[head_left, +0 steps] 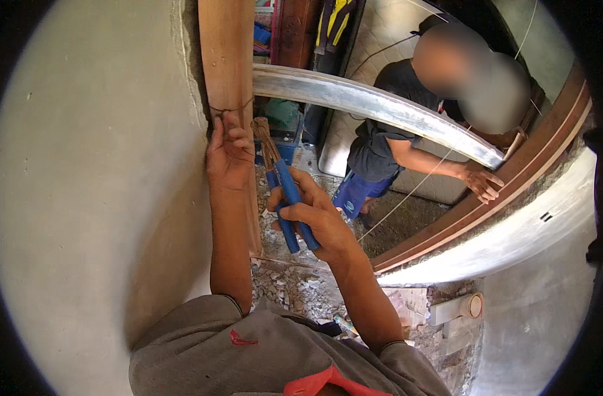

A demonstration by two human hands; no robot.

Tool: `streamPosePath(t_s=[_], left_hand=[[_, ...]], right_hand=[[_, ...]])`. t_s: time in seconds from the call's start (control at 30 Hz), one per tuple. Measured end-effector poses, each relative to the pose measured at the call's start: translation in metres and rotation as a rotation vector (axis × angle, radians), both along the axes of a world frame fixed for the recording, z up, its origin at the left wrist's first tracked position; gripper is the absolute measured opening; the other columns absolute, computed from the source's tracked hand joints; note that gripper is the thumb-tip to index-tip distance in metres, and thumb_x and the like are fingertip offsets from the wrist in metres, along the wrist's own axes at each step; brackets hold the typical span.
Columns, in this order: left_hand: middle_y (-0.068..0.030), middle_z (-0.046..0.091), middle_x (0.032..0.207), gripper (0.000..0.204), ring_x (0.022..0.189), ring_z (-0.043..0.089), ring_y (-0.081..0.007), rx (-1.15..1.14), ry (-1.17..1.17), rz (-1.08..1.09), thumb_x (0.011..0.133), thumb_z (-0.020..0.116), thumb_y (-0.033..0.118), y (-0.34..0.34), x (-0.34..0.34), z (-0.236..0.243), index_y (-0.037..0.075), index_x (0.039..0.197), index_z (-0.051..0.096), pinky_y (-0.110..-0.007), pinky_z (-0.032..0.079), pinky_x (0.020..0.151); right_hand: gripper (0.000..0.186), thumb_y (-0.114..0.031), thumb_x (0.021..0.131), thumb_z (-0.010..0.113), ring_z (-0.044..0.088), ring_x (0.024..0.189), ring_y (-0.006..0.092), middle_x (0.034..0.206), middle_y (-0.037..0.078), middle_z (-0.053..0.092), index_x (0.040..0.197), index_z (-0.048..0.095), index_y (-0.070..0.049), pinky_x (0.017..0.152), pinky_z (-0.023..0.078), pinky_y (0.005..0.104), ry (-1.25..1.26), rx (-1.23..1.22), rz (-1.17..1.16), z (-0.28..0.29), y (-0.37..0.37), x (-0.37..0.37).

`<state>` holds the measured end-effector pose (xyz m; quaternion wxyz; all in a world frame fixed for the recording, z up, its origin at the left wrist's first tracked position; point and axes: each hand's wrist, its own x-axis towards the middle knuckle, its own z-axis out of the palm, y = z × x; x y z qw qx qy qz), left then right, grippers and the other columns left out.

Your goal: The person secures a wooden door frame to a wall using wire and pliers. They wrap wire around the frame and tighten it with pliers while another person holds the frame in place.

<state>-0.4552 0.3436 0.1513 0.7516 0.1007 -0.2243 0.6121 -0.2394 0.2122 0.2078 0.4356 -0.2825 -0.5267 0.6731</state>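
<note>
My left hand (229, 152) is raised against the wooden post (223, 53), palm showing, fingers curved and apart, their tips at a thin wire (219, 109) that crosses the post. My right hand (315, 214) grips the blue handles of rusty-jawed pliers (282, 178). The pliers' head points up, just right of my left hand near the post; whether it touches the post is unclear. A pale crossbeam (374, 112) runs from the post to a curved wooden frame member (480, 218) on the right.
A co-worker in dark clothes (387, 158) bends at the right, a hand (480, 181) on the frame. A thin string (407, 191) runs diagonally. A plaster wall (83, 198) stands left. Rubble (288, 290) and a white container (450, 310) lie below.
</note>
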Motion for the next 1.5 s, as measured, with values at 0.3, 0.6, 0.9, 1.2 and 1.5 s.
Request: streamPosePath(t_s=[0.3,0.6,0.9,1.2,1.5], left_hand=[[0.0010,0.066,0.088,0.027,0.077,0.063,-0.0154,0.089,0.010,0.122,0.108,0.056,0.031,0.008,0.007,-0.002,0.010,0.115,0.071,-0.033,0.052,0.066],[-0.0090,0.068,0.122,0.049,0.105,0.067,-0.0193,-0.123,0.467,0.312,0.106,0.055,0.048,-0.043,0.020,-0.014,0.008,0.135,0.059,-0.039,0.057,0.086],[-0.0103,0.063,0.130,0.054,0.113,0.063,-0.0216,-0.393,0.818,0.766,0.107,0.050,0.050,-0.098,0.031,-0.047,0.007,0.140,0.053,-0.039,0.054,0.093],[-0.0115,0.058,0.138,0.060,0.122,0.059,-0.0238,-0.571,1.070,1.053,0.108,0.046,0.052,-0.129,0.034,-0.046,0.006,0.146,0.047,-0.040,0.050,0.100],[-0.0127,0.054,0.146,0.066,0.131,0.055,-0.0261,-0.687,1.151,1.118,0.109,0.041,0.055,-0.153,0.043,-0.058,0.004,0.151,0.041,-0.040,0.047,0.107]], right_hand=[[0.073,-0.005,0.081,0.065,0.061,0.102,0.0223,0.114,0.009,0.060,0.151,0.043,-0.008,0.088,0.057,0.0397,-0.087,-0.009,-0.015,0.040,0.014,-0.009],[0.069,-0.017,0.087,0.067,0.059,0.117,0.0324,0.123,0.010,0.062,0.152,0.043,-0.015,0.095,0.055,0.0609,0.470,-0.286,0.286,0.011,0.010,-0.048],[0.069,-0.031,0.092,0.065,0.027,0.150,0.0522,0.153,0.018,0.051,0.156,0.041,-0.024,0.112,0.024,0.0814,1.065,-0.378,0.672,-0.036,0.005,-0.083],[0.069,-0.036,0.093,0.063,0.017,0.154,0.0512,0.156,0.016,0.048,0.158,0.040,-0.030,0.114,0.015,0.0833,1.265,-0.453,0.863,-0.054,0.029,-0.095],[0.055,-0.030,0.095,0.062,0.036,0.148,0.0453,0.136,0.014,0.062,0.148,0.048,-0.031,0.114,0.028,0.0797,1.246,-0.686,0.686,-0.047,0.020,-0.100]])
